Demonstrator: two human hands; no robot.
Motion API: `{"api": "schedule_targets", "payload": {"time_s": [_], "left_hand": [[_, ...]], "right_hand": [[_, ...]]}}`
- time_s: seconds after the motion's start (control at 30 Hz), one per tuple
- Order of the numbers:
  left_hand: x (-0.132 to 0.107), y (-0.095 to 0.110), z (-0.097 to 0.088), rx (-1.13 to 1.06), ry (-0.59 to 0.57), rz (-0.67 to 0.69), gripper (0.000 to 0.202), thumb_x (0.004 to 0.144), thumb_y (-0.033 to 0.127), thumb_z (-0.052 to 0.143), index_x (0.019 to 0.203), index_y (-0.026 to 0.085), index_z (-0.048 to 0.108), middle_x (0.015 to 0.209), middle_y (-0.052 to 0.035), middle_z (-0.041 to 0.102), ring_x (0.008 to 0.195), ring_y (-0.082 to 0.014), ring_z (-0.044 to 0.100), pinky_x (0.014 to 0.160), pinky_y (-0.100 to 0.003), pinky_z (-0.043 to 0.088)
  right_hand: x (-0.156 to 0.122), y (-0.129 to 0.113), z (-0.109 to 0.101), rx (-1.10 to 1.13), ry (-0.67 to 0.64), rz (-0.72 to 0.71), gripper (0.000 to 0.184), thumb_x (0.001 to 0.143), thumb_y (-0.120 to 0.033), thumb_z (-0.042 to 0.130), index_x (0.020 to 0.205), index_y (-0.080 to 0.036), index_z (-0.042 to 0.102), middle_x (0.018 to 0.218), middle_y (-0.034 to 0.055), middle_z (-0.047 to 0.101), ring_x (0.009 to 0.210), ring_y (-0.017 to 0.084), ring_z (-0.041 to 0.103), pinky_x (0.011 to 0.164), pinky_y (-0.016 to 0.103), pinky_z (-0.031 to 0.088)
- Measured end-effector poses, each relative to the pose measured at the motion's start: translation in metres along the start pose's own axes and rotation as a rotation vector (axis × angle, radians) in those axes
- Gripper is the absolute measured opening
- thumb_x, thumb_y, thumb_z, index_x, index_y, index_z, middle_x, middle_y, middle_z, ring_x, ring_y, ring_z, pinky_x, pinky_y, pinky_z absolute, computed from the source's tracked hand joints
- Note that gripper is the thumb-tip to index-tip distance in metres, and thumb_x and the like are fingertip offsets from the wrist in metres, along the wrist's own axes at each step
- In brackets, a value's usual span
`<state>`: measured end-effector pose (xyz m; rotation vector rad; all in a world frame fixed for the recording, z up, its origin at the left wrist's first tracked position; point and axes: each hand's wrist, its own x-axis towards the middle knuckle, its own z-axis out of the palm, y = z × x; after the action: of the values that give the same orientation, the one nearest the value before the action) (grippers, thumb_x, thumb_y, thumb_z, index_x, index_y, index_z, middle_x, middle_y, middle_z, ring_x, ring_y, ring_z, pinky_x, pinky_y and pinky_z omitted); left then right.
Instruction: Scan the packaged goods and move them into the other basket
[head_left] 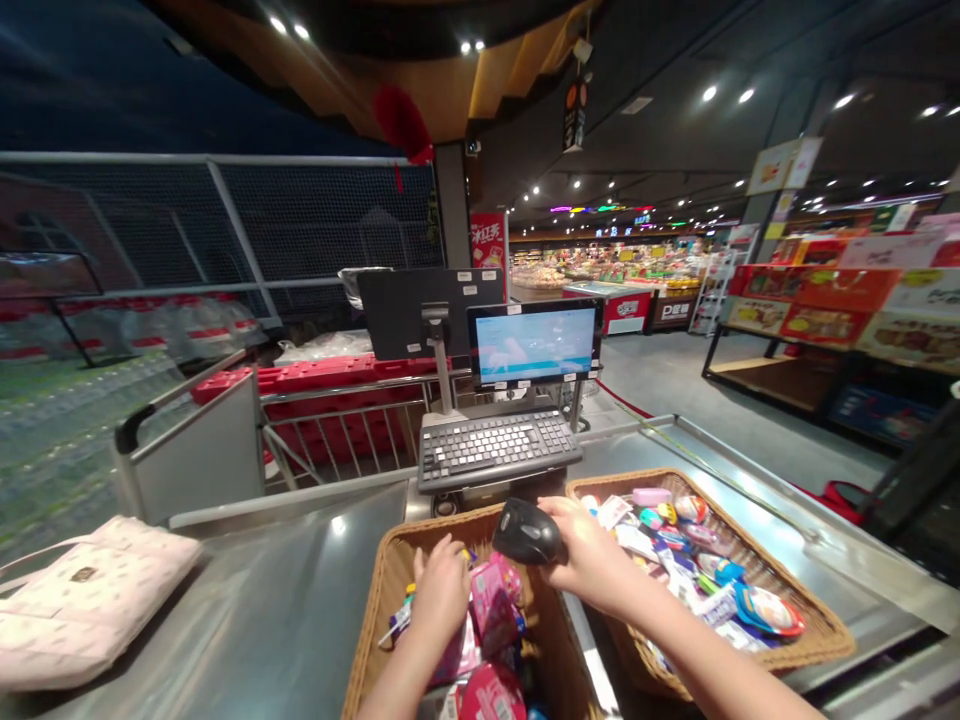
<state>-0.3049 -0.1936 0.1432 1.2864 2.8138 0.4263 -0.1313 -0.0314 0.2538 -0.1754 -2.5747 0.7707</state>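
Observation:
My right hand (581, 550) grips a black handheld barcode scanner (525, 532), held over the right rim of the left wicker basket (390, 580). Down in that basket is my left hand (444, 590), its fingers curled among small packaged goods; the fingertips are partly hidden, so what they hold cannot be made out. Just right of the left hand leans a pink box (491, 600). Nearer to me lies a round pink container (493, 692). A second wicker basket (814, 625), filled with colourful small packages, stands to the right, partly behind my right forearm.
Both baskets rest on a metal checkout counter (262, 600). Behind them stand a black keyboard (499, 445) and a lit monitor (536, 345). A pale pink handbag (97, 600) lies at the left. Beyond the counter are a metal railing (345, 440) and stacked bottled drinks (82, 420).

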Motion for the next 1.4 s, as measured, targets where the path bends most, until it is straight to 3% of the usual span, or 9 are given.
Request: {"api": "schedule_targets", "payload": {"time_s": [0.23, 0.37, 0.53, 0.73, 0.87, 0.97, 1.07, 1.2, 1.4], "left_hand": [[0.008, 0.006, -0.004, 0.197, 0.003, 0.128, 0.019, 0.075, 0.019, 0.056, 0.087, 0.022, 0.071, 0.119, -0.0142, 0.067, 0.131, -0.0342, 0.045, 0.113, -0.063, 0.007], [0.025, 0.043, -0.012, 0.091, 0.064, 0.316, 0.015, 0.080, 0.025, 0.056, 0.089, 0.021, 0.067, 0.133, -0.0136, 0.059, 0.135, -0.0324, 0.041, 0.113, -0.063, 0.014], [0.047, 0.108, -0.007, -0.081, 0.048, 0.533, 0.018, 0.081, 0.027, 0.059, 0.099, 0.024, 0.063, 0.141, -0.0087, 0.051, 0.138, -0.0302, 0.036, 0.113, -0.062, 0.020], [0.072, 0.191, 0.022, -0.151, -0.064, 0.773, 0.044, 0.085, 0.020, 0.052, 0.127, 0.028, 0.053, 0.149, -0.0073, 0.042, 0.139, -0.0279, 0.034, 0.114, -0.060, 0.021], [0.084, 0.239, 0.045, -0.121, -0.163, 0.835, 0.024, 0.087, 0.025, 0.051, 0.102, 0.024, 0.068, 0.148, -0.0073, 0.043, 0.141, -0.0308, 0.028, 0.115, -0.061, 0.015], [0.086, 0.265, 0.066, -0.070, -0.252, 0.808, 0.023, 0.086, 0.029, 0.051, 0.088, 0.022, 0.073, 0.142, -0.0076, 0.051, 0.140, -0.0328, 0.030, 0.116, -0.061, 0.006], [0.080, 0.282, 0.089, -0.008, -0.338, 0.796, 0.027, 0.084, 0.022, 0.049, 0.093, 0.022, 0.074, 0.135, -0.0080, 0.057, 0.138, -0.0312, 0.034, 0.117, -0.060, 0.000], [0.067, 0.295, 0.115, 0.064, -0.432, 0.752, 0.032, 0.074, 0.015, 0.054, 0.099, 0.018, 0.074, 0.140, -0.0135, 0.052, 0.139, -0.0373, 0.031, 0.115, -0.064, 0.007], [0.057, 0.308, 0.131, 0.055, -0.470, 0.711, 0.040, 0.078, 0.012, 0.045, 0.107, 0.016, 0.072, 0.150, -0.0145, 0.039, 0.143, -0.0341, 0.023, 0.115, -0.063, 0.011]], "right_hand": [[-0.019, 0.015, -0.014, 0.000, 0.051, 0.029, 0.027, 0.061, -0.009, 0.059, 0.084, -0.021, 0.065, 0.097, 0.0052, 0.066, 0.096, 0.024, 0.059, 0.088, 0.036, 0.047], [-0.035, 0.029, -0.036, -0.017, 0.111, 0.071, 0.029, 0.062, -0.007, 0.057, 0.086, -0.021, 0.063, 0.095, 0.0039, 0.065, 0.093, 0.023, 0.059, 0.088, 0.036, 0.047], [-0.061, 0.054, -0.076, -0.052, 0.230, 0.175, 0.036, 0.063, -0.009, 0.057, 0.097, -0.020, 0.063, 0.101, 0.0061, 0.066, 0.101, 0.026, 0.059, 0.093, 0.039, 0.046], [-0.097, 0.094, -0.124, -0.124, 0.345, 0.285, 0.048, 0.065, -0.012, 0.058, 0.112, -0.018, 0.061, 0.115, 0.0103, 0.065, 0.109, 0.028, 0.059, 0.097, 0.044, 0.046], [-0.119, 0.116, -0.142, -0.174, 0.405, 0.345, 0.047, 0.065, -0.016, 0.061, 0.112, -0.017, 0.062, 0.112, 0.0110, 0.066, 0.106, 0.029, 0.061, 0.096, 0.046, 0.046], [-0.129, 0.128, -0.151, -0.195, 0.409, 0.364, 0.049, 0.064, -0.016, 0.060, 0.113, -0.016, 0.062, 0.112, 0.0117, 0.066, 0.106, 0.029, 0.060, 0.095, 0.046, 0.047], [-0.135, 0.137, -0.157, -0.201, 0.408, 0.401, 0.052, 0.063, -0.015, 0.059, 0.115, -0.017, 0.062, 0.117, 0.0119, 0.065, 0.108, 0.030, 0.060, 0.096, 0.047, 0.046], [-0.138, 0.146, -0.164, -0.199, 0.406, 0.419, 0.050, 0.063, -0.015, 0.059, 0.113, -0.017, 0.062, 0.117, 0.0121, 0.066, 0.110, 0.031, 0.059, 0.098, 0.048, 0.045], [-0.138, 0.161, -0.167, -0.185, 0.404, 0.421, 0.048, 0.062, -0.016, 0.060, 0.110, -0.019, 0.064, 0.116, 0.0109, 0.067, 0.109, 0.030, 0.061, 0.099, 0.050, 0.044]]}}
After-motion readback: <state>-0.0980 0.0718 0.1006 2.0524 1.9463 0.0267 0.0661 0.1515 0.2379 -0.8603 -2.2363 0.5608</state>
